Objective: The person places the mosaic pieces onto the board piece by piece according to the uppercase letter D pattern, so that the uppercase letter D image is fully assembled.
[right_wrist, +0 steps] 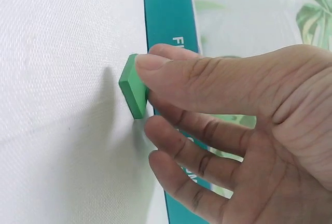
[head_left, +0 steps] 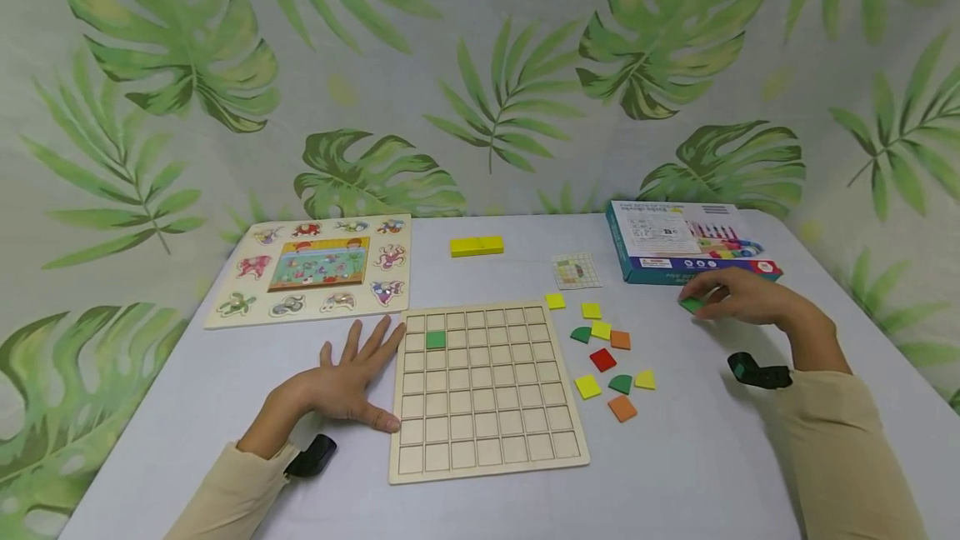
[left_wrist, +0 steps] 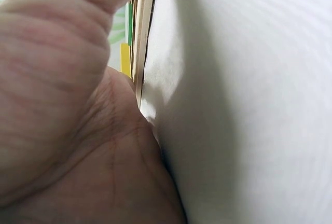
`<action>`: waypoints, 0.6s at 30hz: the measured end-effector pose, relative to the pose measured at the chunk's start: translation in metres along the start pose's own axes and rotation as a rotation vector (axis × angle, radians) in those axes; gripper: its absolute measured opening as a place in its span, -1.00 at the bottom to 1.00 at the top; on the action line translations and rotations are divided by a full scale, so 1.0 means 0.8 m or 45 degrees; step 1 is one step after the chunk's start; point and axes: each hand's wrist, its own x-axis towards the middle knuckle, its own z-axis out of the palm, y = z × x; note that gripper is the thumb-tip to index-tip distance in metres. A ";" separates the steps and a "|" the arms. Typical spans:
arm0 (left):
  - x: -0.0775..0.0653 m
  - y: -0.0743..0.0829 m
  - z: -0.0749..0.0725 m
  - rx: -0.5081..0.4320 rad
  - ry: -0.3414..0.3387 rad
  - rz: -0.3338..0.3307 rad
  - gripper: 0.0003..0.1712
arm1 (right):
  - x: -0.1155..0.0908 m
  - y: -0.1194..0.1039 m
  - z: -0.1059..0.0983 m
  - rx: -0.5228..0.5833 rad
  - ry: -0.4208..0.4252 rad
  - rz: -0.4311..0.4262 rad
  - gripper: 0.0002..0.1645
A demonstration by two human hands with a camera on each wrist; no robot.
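A wooden grid board (head_left: 487, 394) lies at the middle of the table, with one green square tile (head_left: 436, 339) in its upper left part. My left hand (head_left: 348, 377) is spread flat at the board's left edge, thumb and fingertips at the rim. In the left wrist view the palm (left_wrist: 78, 146) fills the left side, and the board's edge shows beyond it. Over by the box, my right hand (head_left: 738, 302) pinches a green tile (right_wrist: 135, 86) between thumb and forefinger, close over the cloth. Its other fingers are loosely bent.
Loose yellow, orange, red and green tiles (head_left: 602, 359) lie right of the board. Behind them is a small pattern card (head_left: 588, 282). A teal box (head_left: 693, 244) stands at back right, a yellow block (head_left: 476, 246) at back centre, an animal puzzle board (head_left: 255, 307) at back left.
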 end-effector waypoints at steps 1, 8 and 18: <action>0.000 0.000 0.000 0.002 -0.001 -0.001 0.57 | 0.000 0.000 0.000 -0.001 -0.001 0.003 -0.60; 0.000 0.002 0.000 0.008 0.000 0.002 0.56 | 0.002 0.003 0.001 -0.017 0.019 0.003 -0.62; 0.002 -0.005 0.002 -0.003 0.001 0.003 0.58 | 0.004 0.004 0.002 -0.030 0.052 0.009 -0.61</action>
